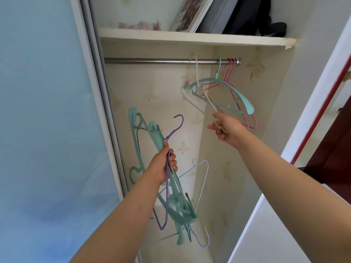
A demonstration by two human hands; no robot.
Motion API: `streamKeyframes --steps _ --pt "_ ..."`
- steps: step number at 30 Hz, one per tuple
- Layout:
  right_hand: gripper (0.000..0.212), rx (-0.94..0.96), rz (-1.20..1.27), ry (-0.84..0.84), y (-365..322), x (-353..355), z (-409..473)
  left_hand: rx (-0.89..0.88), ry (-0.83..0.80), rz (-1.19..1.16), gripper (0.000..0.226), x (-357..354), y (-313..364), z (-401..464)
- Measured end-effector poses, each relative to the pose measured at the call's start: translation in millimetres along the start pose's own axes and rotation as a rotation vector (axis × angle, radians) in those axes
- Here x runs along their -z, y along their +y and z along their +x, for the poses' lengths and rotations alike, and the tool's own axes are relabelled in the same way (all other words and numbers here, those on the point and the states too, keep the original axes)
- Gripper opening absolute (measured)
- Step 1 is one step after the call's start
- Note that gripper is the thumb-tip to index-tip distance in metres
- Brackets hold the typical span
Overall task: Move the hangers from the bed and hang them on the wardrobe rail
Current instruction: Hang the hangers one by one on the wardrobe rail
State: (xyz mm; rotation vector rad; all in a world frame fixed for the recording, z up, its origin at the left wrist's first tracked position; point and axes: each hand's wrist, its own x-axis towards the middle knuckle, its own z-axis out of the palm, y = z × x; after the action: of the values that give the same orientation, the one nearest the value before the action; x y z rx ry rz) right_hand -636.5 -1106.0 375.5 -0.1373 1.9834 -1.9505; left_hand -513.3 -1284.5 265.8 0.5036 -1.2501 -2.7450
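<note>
Wardrobe stood open, sliding door pushed left, shelf on top with books and dark bags. Rail ran under the shelf, bare on its left, hangers only at the right end: teal hanger, pink wire hangers, and a cream hanger with its hook over the rail.

Left hand was closed tight round a tangled bundle of hangers (teal, purple, white wire), held low in front of the wardrobe. Right hand pinched the lower end of the cream hanger, fingers curled on it.

Risks, as I judged them: the cream hanger crossed the teal and pink ones, so letting go or pulling could snag and drag neighbours off the rail. The bundle was interlocked; drawing one out one-handed could spill the rest to the floor.
</note>
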Motion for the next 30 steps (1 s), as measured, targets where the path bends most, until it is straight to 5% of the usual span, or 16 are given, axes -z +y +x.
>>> streamKeyframes --steps 8,16,23,27,30 --pt "0.026 0.006 0.076 -0.018 -60.2 -17.2 43.8 -0.015 -0.062 -0.037 0.039 -9.9 38.6 6.0" --pt "0.023 -0.060 0.109 0.149 -26.8 6.2 64.3 -0.074 -0.006 0.006 0.047 1.2 40.6 6.3" --pt "0.069 -0.041 0.010 0.171 21.2 26.5 54.0 -0.061 -0.080 -0.117 0.034 16.8 31.2 6.5" --pt "0.044 -0.075 -0.314 0.049 115.2 19.8 29.4 -0.061 -0.102 -0.154 0.038 13.8 29.7 4.1" --pt "0.051 -0.130 -0.671 -0.166 186.0 23.0 9.8 -0.062 -0.116 -0.182 0.039 7.3 32.5 0.6"
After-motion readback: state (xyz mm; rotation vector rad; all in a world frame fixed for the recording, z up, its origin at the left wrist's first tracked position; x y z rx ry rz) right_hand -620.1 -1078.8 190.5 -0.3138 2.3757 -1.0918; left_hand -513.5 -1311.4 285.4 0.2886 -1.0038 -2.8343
